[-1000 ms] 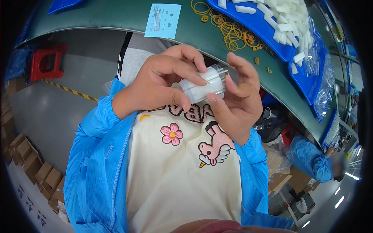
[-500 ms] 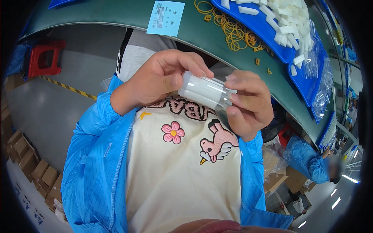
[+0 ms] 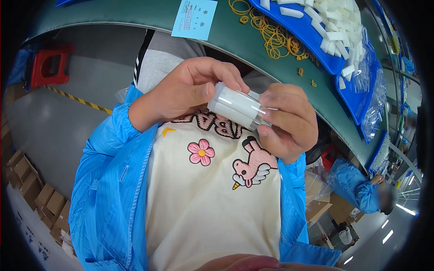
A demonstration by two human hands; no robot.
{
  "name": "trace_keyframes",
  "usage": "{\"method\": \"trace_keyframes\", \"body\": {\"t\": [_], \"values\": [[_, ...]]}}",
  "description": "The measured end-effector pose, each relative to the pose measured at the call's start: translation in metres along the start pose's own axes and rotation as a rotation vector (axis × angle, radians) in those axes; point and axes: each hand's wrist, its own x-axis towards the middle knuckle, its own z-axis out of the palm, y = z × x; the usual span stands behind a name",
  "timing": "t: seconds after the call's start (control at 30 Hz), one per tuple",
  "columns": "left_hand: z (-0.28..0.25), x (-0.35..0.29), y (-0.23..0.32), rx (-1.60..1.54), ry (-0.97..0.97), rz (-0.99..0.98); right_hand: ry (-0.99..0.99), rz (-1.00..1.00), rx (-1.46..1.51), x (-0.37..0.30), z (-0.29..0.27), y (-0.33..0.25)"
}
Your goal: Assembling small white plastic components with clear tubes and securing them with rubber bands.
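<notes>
Between my hands, in front of my chest, is a clear plastic cylinder [image 3: 234,107] with white pieces inside, lying tilted on its side. My left hand [image 3: 192,88] grips its capped left end, thumb in front and fingers over the top. My right hand [image 3: 291,119] holds the other end, its fingertips pressed round the clear rim. Part of that end is hidden by the fingers, so I cannot tell whether it is open.
On the green table [image 3: 113,16] are a light blue slip [image 3: 194,19], yellow rubber bands [image 3: 275,40] and blue trays [image 3: 312,47] heaped with white blocks [image 3: 334,34]. A red stool [image 3: 52,65] stands at left, cardboard boxes [image 3: 31,187] at lower left. Another person in blue [image 3: 355,185] is at right.
The fingers of my right hand have closed further over the right end of the cylinder, covering white pieces that stuck out there. My left hand keeps its grip.
</notes>
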Motion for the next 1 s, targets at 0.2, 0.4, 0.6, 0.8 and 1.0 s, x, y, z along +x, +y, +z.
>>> {"method": "trace_keyframes", "body": {"t": [0.2, 0.4, 0.6, 0.8, 1.0], "values": [[-0.001, -0.002, -0.001, -0.029, 0.024, -0.018, -0.072, -0.010, -0.032, 0.004, -0.002, 0.001], [-0.004, -0.004, -0.002, -0.070, 0.028, -0.056, 0.030, 0.098, 0.002, -0.001, 0.002, 0.000], [0.002, -0.002, 0.001, -0.054, 0.043, -0.017, 0.391, 0.552, 0.407, -0.014, 0.019, -0.004], [-0.001, -0.004, 0.002, -0.119, 0.040, -0.093, 0.108, 0.230, 0.210, -0.015, 0.006, 0.002], [0.004, -0.002, 0.004, -0.093, 0.054, -0.126, 0.075, 0.175, 0.117, -0.014, 0.003, 0.000]]}}
